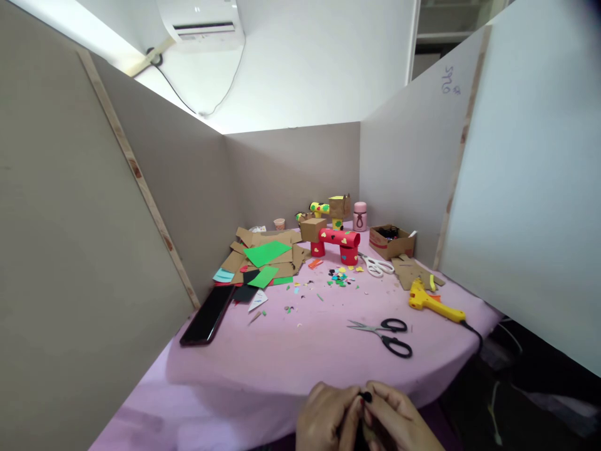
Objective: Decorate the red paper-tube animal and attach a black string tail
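My left hand and my right hand meet at the bottom edge of the view, just off the near edge of the pink table. Between their fingertips they pinch a small black piece; its lower part is hidden by the fingers. Farther up the table lie black-handled scissors, a yellow glue gun and white-handled scissors. A red cardboard-tube figure with coloured hearts stands at the back.
Grey partition boards wall in the table on the left, back and right. A black phone lies at the left. Cardboard and green paper sheets are piled behind it. Paper scraps, a small cardboard box and a pink bottle sit at the back.
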Available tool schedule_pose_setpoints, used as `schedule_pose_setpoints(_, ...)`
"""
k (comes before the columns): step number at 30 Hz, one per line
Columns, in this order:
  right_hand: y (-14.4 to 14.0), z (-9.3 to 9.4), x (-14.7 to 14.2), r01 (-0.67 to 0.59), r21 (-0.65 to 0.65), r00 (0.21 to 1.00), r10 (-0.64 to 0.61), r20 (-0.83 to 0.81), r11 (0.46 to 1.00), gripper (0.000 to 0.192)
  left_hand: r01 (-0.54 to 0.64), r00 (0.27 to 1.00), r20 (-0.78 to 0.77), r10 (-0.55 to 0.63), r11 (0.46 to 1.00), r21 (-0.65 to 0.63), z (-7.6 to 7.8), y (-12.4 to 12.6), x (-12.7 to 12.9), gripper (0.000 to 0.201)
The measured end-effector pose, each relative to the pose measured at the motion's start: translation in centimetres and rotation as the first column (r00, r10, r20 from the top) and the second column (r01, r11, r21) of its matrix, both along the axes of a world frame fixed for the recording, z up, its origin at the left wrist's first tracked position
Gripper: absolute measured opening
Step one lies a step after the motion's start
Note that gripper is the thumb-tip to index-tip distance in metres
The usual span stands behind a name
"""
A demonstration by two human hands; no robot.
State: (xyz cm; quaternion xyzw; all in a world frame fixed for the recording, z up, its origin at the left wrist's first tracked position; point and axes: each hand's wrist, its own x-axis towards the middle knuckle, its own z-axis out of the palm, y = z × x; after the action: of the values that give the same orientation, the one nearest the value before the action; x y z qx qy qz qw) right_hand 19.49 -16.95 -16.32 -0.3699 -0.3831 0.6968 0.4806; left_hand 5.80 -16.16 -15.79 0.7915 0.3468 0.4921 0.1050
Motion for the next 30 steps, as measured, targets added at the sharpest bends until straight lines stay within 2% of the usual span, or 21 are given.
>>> schedule_pose_setpoints(4,0.2,0.5,0.2,-0.009,0.017,0.998,0.008,0.057,1.000,0.048,0.092,0.988,-0.128,-0.087,0.995,0.037,0.6,0.6,-0.7,0.030)
schedule_pose_setpoints(7,0.3,0.9,0.3,-0.049,0.016,0.995,0.048,0.085,0.999,0.043,0.125,0.982,-0.144,-0.121,0.992,0.021,1.1,0.6,-0.8,0.028)
schedule_pose_setpoints(9,0.3,1.0,0.3,-0.068,0.008,0.994,0.067,0.087,0.998,0.042,0.119,0.989,-0.086,-0.121,0.992,-0.028,1.2,0.3,-0.6,0.023)
schedule_pose_setpoints(11,0.3,1.1,0.2,-0.063,0.005,0.994,0.063,0.084,0.998,0.041,0.091,0.995,0.062,-0.082,0.981,-0.171,1.1,-0.2,-0.2,0.018)
schedule_pose_setpoints(12,0.3,1.2,0.2,-0.060,0.002,0.995,0.060,0.083,0.998,0.042,0.103,0.984,0.167,-0.056,0.952,-0.288,1.0,-0.3,0.1,0.018)
schedule_pose_setpoints(13,0.3,1.2,0.2,-0.052,0.001,0.995,0.052,0.081,0.999,0.043,0.146,0.957,0.288,-0.022,0.897,-0.417,0.9,-0.5,0.4,0.021)
schedule_pose_setpoints(15,0.2,1.2,0.2,-0.034,0.000,0.996,0.034,0.084,0.999,0.047,0.312,0.855,0.515,0.065,0.729,-0.610,0.6,-0.5,0.9,0.032)
schedule_pose_setpoints(17,0.1,1.2,0.3,-0.020,0.016,0.994,0.018,0.106,1.000,0.051,0.474,0.738,0.659,0.144,0.585,-0.659,0.3,-0.4,1.3,0.040)
schedule_pose_setpoints(18,0.0,1.2,0.3,-0.012,0.036,0.992,0.007,0.126,0.999,0.052,0.525,0.695,0.699,0.171,0.544,-0.655,0.1,-0.2,1.4,0.041)
schedule_pose_setpoints(22,-0.5,1.3,0.6,0.017,0.152,0.972,-0.051,0.229,0.988,0.052,0.638,0.598,0.769,0.224,0.447,-0.627,-0.6,0.1,1.8,0.040)
schedule_pose_setpoints(26,-0.8,1.5,0.9,0.000,0.283,0.934,-0.101,0.342,0.959,0.052,0.685,0.560,0.782,0.275,0.377,-0.623,-0.9,0.2,1.8,0.037)
schedule_pose_setpoints(28,-0.9,1.3,1.1,-0.024,0.373,0.886,-0.153,0.438,0.928,0.051,0.686,0.555,0.780,0.288,0.371,-0.625,-0.8,0.1,1.7,0.037)
schedule_pose_setpoints(30,-0.9,1.1,1.4,-0.064,0.495,0.808,-0.246,0.535,0.867,0.047,0.663,0.562,0.776,0.285,0.405,-0.629,-0.6,0.2,1.6,0.037)
